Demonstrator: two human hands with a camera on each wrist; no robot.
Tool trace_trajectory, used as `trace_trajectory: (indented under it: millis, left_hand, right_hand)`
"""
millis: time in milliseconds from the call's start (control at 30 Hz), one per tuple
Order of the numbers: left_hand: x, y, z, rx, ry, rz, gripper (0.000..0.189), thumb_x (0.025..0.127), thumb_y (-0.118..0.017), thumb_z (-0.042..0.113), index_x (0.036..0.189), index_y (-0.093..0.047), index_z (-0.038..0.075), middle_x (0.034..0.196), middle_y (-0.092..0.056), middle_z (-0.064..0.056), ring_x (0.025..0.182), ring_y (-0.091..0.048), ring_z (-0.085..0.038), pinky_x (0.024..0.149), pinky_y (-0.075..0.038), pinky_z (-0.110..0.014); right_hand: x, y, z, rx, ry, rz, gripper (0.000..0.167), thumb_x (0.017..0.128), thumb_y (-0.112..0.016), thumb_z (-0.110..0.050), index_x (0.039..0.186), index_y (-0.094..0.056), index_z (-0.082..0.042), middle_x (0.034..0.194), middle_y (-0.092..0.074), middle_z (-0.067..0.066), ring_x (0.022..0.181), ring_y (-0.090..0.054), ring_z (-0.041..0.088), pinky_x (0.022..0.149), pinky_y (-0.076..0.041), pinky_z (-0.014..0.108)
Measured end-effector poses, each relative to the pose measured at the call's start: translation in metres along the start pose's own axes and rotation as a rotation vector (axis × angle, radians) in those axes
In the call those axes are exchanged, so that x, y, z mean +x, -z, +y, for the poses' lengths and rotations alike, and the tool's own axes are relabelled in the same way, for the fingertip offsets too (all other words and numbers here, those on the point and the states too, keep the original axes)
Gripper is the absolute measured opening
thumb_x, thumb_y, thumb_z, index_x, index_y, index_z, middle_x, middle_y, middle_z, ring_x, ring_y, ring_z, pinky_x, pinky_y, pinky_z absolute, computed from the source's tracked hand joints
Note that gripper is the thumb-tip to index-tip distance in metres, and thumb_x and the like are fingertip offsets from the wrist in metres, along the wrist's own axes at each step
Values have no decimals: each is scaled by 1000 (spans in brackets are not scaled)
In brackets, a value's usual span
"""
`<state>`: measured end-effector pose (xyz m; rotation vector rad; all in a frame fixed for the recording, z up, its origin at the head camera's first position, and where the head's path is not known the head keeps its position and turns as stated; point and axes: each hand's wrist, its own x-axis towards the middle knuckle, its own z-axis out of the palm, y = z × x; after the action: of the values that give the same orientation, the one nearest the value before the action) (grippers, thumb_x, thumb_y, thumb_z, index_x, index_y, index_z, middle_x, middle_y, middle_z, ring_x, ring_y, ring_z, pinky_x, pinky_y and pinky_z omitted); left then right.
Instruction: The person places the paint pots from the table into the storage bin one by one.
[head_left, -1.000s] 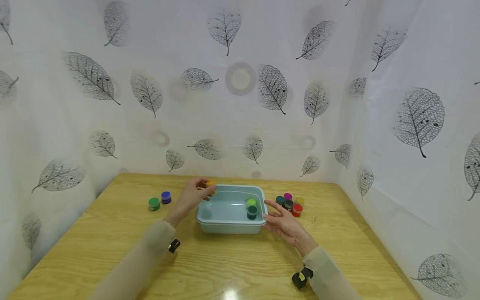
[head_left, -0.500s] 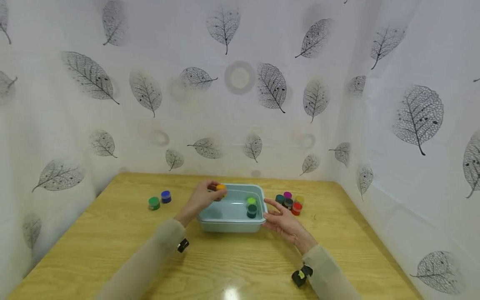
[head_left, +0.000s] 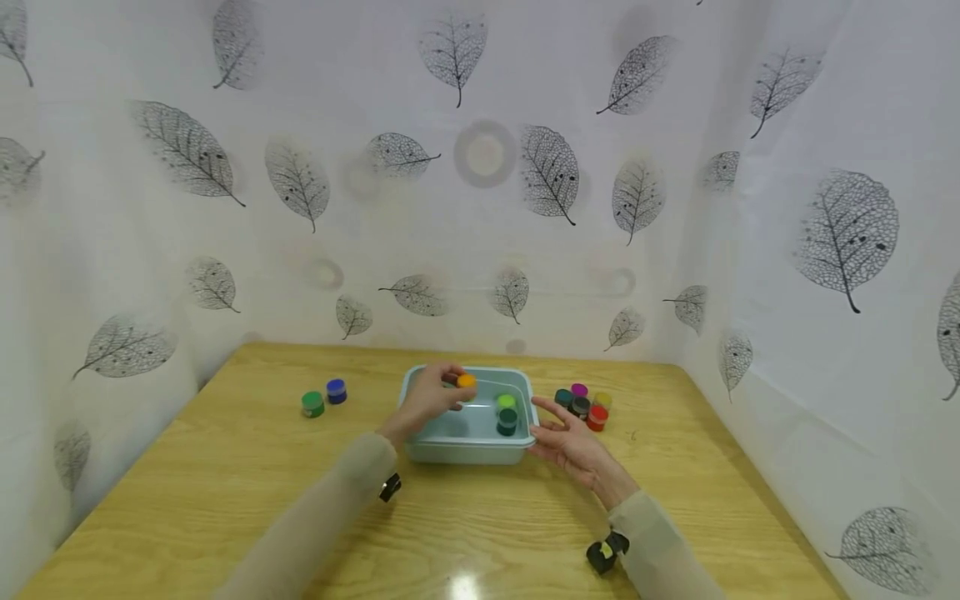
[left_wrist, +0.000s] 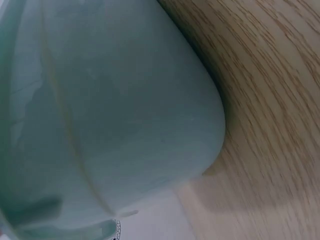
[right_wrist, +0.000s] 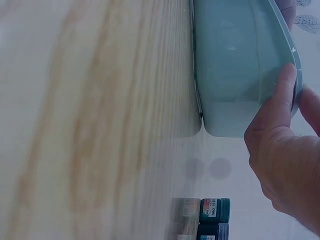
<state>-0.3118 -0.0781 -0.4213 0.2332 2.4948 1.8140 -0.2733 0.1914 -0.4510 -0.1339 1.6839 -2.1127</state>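
My left hand (head_left: pixel 430 397) pinches a small orange paint jar (head_left: pixel 467 382) above the inside of a pale blue-green plastic basin (head_left: pixel 465 452). Inside the basin, toward its right end, are a lime-green jar (head_left: pixel 507 403) and a dark green jar (head_left: pixel 507 422). At the basin's right end, my right hand (head_left: pixel 576 452) holds the rim. In the right wrist view, that hand (right_wrist: pixel 285 155) has fingers on both sides of the rim. The left wrist view shows the basin's outer wall (left_wrist: pixel 135 100) close up, with the left hand and its jar out of sight.
A green jar (head_left: pixel 312 404) and a blue jar (head_left: pixel 337 391) stand left of the basin. Right of it is a cluster of several jars, including a red one (head_left: pixel 597 417) and a magenta one (head_left: pixel 579 390). Leaf-patterned curtains (head_left: pixel 480 233) enclose the wooden table (head_left: pixel 450 533).
My left hand has moved right with the orange jar, from the basin's left rim to over its middle. The right hand has stayed at the rim.
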Motion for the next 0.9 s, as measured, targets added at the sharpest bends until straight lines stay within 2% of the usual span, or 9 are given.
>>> trace_trajectory:
  millis: [100,200,433,633,900]
  left_hand:
    - [1,-4,0,3,7,-23,37,83,-78,13,115,-63,5,108,-62,-14,85,-64,-21,73,-61,-36]
    - [1,-7,0,57,9,-24,37,83,-79,15,115,-64,7,106,-64,-12,85,-63,-20,68,-59,-31]
    - [4,-12,2,147,14,-27,36,82,-80,19,114,-67,7,104,-66,-9,87,-61,-21,69,-54,-29]
    - [11,-18,3,133,37,-49,40,82,-79,19,118,-66,7,107,-69,-10,90,-64,-22,72,-55,-30]
    - [19,-29,-1,98,67,-101,41,82,-78,14,120,-65,5,108,-68,-13,89,-65,-25,66,-55,-29]
  right_hand:
    - [0,2,0,5,-2,-1,67,96,-61,-5,154,-28,-14,134,-47,23,106,-65,22,99,-51,40]
    - [1,3,0,10,-4,-8,68,96,-61,-6,154,-28,-14,135,-46,23,107,-65,22,99,-51,40]
    - [0,1,1,9,-1,-10,67,96,-60,-5,154,-27,-13,130,-49,21,104,-66,20,99,-51,40]
    - [1,1,0,12,5,-17,67,97,-60,-5,154,-27,-13,132,-48,22,106,-65,21,97,-53,38]
    - [2,3,1,19,4,-27,67,97,-60,-5,154,-26,-13,128,-51,20,102,-67,19,94,-55,35]
